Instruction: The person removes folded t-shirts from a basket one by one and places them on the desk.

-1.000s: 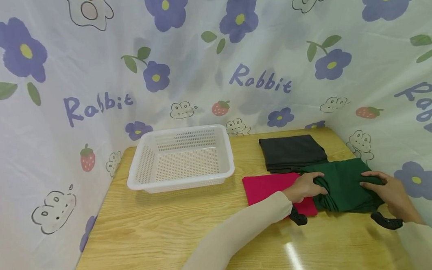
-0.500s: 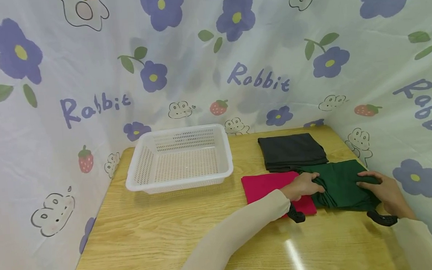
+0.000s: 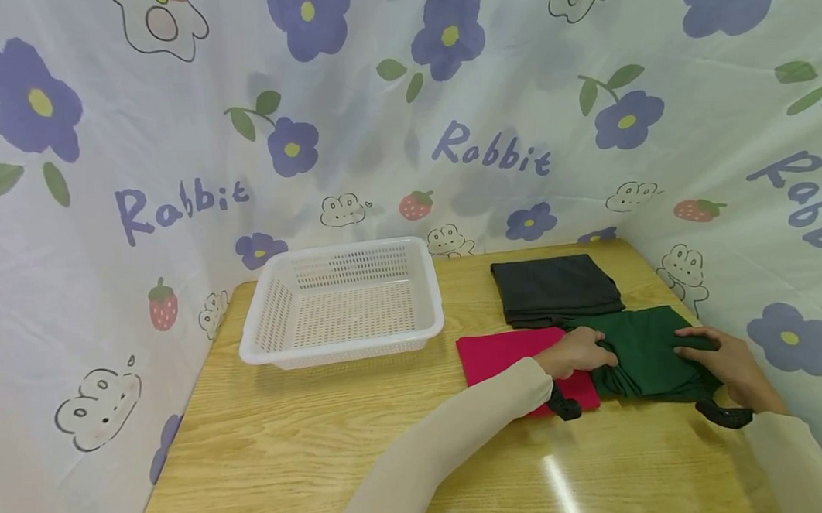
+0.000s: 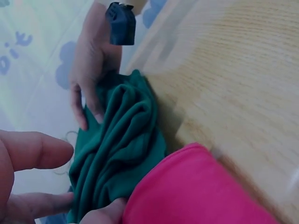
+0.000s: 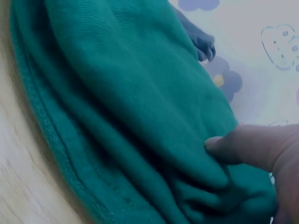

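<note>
A green folded cloth [image 3: 649,348] lies on the right part of the table, with bunched folds at its left side. My left hand [image 3: 575,353] grips that bunched side, its forearm reaching across the pink cloth. My right hand [image 3: 730,364] holds the opposite edge, thumb on top and other fingers largely hidden beneath. In the right wrist view, the thumb [image 5: 243,144] presses on the thick green layers. The pink folded cloth [image 3: 500,354] lies flat just left of the green one and partly under my left wrist. Behind them is a dark grey folded cloth [image 3: 555,286].
A white perforated plastic basket [image 3: 356,348] stands at the back left of the wooden table [image 3: 309,440]. A printed fabric curtain [image 3: 377,134] encloses the back and both sides, close to my right hand.
My right hand has moved slightly left, bringing the green cloth's right edge inward. My left hand keeps its hold with little movement. The view has shifted slightly.
</note>
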{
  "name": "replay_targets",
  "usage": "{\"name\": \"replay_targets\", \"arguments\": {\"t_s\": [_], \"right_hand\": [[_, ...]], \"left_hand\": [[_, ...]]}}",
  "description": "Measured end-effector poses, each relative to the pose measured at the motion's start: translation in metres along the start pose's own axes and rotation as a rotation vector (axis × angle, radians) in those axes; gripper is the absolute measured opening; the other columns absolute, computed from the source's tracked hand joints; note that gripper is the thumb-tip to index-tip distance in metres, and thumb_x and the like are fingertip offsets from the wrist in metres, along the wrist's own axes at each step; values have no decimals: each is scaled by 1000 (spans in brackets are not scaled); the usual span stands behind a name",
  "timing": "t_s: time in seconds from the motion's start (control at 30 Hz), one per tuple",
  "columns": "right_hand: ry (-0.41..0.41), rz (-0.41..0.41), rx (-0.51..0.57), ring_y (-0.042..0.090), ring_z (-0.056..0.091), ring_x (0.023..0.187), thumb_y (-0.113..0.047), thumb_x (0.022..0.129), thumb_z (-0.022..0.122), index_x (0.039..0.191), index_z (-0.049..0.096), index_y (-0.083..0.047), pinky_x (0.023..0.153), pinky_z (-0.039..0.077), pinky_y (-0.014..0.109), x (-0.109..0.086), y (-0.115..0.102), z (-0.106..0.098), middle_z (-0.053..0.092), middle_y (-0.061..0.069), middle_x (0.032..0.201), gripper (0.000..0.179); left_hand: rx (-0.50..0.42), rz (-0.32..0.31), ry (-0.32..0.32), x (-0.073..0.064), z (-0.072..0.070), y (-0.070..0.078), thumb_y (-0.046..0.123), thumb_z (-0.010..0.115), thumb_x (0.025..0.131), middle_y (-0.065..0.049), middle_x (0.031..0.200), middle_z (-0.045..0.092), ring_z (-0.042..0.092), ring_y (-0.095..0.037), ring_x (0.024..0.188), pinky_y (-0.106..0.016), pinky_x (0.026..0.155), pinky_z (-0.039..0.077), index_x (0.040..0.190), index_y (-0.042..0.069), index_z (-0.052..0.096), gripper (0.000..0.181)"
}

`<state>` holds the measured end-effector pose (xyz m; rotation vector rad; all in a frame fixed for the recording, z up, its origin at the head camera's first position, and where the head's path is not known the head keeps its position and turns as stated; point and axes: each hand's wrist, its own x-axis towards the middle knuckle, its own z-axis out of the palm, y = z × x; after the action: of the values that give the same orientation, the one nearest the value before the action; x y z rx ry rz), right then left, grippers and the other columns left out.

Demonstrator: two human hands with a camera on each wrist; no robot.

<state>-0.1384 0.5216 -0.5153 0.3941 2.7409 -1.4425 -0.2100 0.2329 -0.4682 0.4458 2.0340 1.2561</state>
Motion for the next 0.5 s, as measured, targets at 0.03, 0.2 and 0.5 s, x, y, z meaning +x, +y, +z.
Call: {"name": "replay_targets", "arguments": {"t_s": [0.03, 0.2, 0.5], "right_hand": [[1, -5, -7, 65, 18, 140, -40, 101, 67, 143, 54, -2, 105, 27, 76, 0, -1, 0, 12, 40, 161, 57], [50, -42, -88, 66, 28, 134, -36, 102, 66, 140, 51, 10, 97, 35, 75, 2, -6, 1, 26, 45, 153, 61], [258, -189, -339, 57, 59, 103, -24, 102, 67, 127, 61, 9, 70, 54, 55, -5, -27, -8, 56, 41, 128, 41]], "left_hand": [[-12, 5, 3, 0, -2, 0, 18, 72, 98, 9, 139, 58, 62, -10, 111, -30, 92, 53, 146, 13, 58, 51], [-39, 59, 24, -4, -17, 1, 13, 70, 100, 3, 118, 64, 70, -26, 85, -37, 81, 58, 128, 8, 68, 29], [304, 331, 11, -20, -71, 16, 15, 62, 105, 8, 104, 66, 67, -11, 84, -23, 68, 52, 118, 7, 72, 18]]}}
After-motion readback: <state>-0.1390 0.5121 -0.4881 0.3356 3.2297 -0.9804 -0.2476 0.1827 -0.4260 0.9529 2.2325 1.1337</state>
